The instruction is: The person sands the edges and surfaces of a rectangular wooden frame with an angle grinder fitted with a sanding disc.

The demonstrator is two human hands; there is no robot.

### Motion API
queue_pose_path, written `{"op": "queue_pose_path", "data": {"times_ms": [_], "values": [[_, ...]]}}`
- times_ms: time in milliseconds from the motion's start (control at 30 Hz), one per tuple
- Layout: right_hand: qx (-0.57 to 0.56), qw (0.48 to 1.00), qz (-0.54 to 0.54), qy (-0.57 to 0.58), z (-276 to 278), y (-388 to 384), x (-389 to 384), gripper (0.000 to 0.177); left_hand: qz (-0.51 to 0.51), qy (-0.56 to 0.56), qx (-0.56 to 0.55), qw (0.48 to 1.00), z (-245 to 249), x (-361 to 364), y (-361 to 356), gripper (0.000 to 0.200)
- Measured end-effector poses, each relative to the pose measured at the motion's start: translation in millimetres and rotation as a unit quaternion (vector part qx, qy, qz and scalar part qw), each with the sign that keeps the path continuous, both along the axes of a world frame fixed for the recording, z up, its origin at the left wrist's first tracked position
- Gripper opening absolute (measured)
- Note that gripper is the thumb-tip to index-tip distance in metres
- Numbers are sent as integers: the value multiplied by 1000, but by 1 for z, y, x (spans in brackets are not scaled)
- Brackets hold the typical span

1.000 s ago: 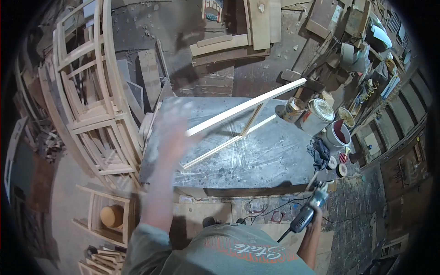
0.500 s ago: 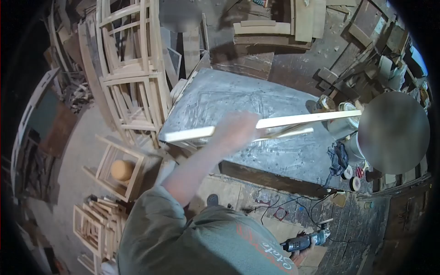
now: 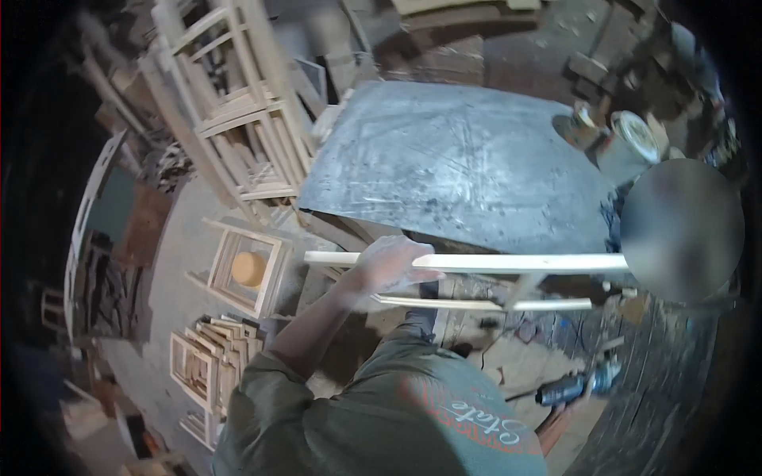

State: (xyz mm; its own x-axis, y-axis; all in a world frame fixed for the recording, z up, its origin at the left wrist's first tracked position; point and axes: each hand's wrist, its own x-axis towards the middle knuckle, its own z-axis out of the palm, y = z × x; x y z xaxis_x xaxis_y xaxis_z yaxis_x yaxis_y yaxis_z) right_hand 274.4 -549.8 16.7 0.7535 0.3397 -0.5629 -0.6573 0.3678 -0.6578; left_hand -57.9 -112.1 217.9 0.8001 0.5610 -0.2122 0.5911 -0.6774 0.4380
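My left hand (image 3: 393, 263) is closed around the long pale upper rail (image 3: 516, 263) of a wooden frame. A shorter lower rail (image 3: 444, 302) and a crosspiece (image 3: 525, 290) belong to the same frame, which is held in front of my body, near the table's edge. Low on the right, my right hand (image 3: 554, 424) is partly hidden, gripping an angle grinder (image 3: 567, 389) with a dark body and teal head. The frame's right end runs behind a round blurred patch.
A grey-topped table (image 3: 452, 159) stands ahead. Buckets (image 3: 631, 143) sit at its right end. Tall stacked wooden frames (image 3: 246, 119) rise at the left. Smaller frames (image 3: 210, 357) and one with a round yellowish object (image 3: 248, 270) are on the floor.
My left hand has brought the wooden frame off the tabletop, down and toward my body. The grinder stays in my right hand. The view has shifted, so the table appears higher.
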Motion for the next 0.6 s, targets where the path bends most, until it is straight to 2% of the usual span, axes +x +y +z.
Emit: {"op": "queue_pose_path", "data": {"times_ms": [33, 67, 100, 133, 167, 200, 233, 267, 400, 533, 600], "values": [[-88, 994, -56, -17, -3, 7, -1, 42, -7, -20, 3, 1000, -30, -1, -1, 60], [-101, 992, -72, -30, -1, 15, -2, 37, 3, -19, -9, 1000, -51, 0, -3, 59], [-79, 994, -69, -9, -17, 10, 3, 35, 13, -19, -22, 999, -69, 1, -5, 58], [-72, 997, -28, 28, -1, 20, 0, 35, 25, -20, -33, 999, -88, 1, -6, 56], [-94, 994, -34, -36, 1, 29, -3, 36, 27, -26, -21, 999, -114, -2, -6, 54], [-92, 995, -4, -38, -8, 29, 2, 36, 33, -31, -6, 999, -143, -7, -4, 53], [-116, 992, 17, -53, 9, 42, -2, 31, 42, -37, 12, 998, -165, -10, -1, 51], [-140, 987, 39, -66, 31, 60, -9, 27, 47, -26, 11, 998, -178, -11, 3, 52], [-243, 940, 140, -193, 76, 113, -19, 39, 48, 1, 20, 999, -223, -13, 18, 53], [-297, 861, 280, -302, 67, 155, -21, 56, 44, 57, 3, 997, -234, -4, 29, 51], [-263, 827, 321, -380, 48, 180, -28, 62, 45, 77, 2, 996, -233, 0, 30, 50]]}}
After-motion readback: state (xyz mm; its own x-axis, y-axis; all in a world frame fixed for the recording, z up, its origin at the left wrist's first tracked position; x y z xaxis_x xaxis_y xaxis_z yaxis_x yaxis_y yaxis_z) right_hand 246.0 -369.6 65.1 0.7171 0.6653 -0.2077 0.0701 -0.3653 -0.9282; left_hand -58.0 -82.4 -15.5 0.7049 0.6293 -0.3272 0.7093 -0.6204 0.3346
